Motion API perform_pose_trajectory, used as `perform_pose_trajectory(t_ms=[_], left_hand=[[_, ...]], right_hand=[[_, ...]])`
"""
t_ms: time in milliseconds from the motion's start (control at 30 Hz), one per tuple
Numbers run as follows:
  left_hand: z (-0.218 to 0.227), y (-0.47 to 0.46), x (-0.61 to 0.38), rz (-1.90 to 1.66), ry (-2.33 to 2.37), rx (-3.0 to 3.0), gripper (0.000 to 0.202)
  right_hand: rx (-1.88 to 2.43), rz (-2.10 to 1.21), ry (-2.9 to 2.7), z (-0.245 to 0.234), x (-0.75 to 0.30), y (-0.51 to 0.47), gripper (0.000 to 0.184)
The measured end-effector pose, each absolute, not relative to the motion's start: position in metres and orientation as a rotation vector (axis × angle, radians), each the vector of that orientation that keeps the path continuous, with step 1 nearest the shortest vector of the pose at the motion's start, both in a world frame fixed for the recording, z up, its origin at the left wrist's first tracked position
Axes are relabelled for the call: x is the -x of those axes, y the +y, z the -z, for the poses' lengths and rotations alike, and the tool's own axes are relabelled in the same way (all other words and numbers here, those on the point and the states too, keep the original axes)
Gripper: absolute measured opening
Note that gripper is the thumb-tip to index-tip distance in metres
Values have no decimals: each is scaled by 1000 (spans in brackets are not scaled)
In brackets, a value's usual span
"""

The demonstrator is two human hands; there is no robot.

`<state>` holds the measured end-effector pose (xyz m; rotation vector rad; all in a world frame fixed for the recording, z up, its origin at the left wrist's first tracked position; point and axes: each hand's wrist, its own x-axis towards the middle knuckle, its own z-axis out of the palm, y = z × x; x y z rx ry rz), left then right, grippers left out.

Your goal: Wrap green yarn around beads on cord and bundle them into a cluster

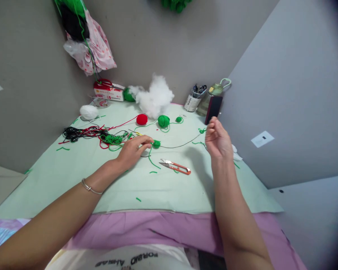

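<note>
My left hand rests low over the table with thumb and fingers pinched on a small green crocheted piece. A green yarn tail hangs from the piece toward me. From it a thin dark thread curves slackly to the right, up to my right hand. That hand is raised with its fingers closed at the thread's far end; whether a needle is in them is too small to tell. Orange-handled thread snips lie on the table between my hands, blades pointing left.
Tangled black, red and green yarn lies left. Behind are a red yarn ball, a green yarn ball, white stuffing and a white ball. A pen cup, bottle and phone stand back right.
</note>
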<state>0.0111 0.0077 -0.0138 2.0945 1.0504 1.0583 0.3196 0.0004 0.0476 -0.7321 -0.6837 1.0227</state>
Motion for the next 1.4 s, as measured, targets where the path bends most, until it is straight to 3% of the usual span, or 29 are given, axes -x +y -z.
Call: perform_pose_trajectory(t_ms=[167,600,733,867,1133,1400], left_hand=[[11,-6,-19,-1010,865,-1806,28],[7,-1,-15,-1237,952,-1703,23],[7,2,-15,-1046,976,-1783,21],[1,0,-16,-899,792,-1457,28],[-1,5,-14,-964,673,-894,25],[5,-1,-19,-1034,891,-1499,22]], right_hand=[[894,-1246,-1039,-35,-250,-14,23],[1053,-1560,-1237,-21,-213,-30,30],[1030,-1453,-1278,-25,-215,-30,26],[1054,-1262,-1251,-23,-215,-27,24],[1070,-1192,-1503,-10,-196,-36,16],[1063,-1030,-1718,-12,-198,-40,18]])
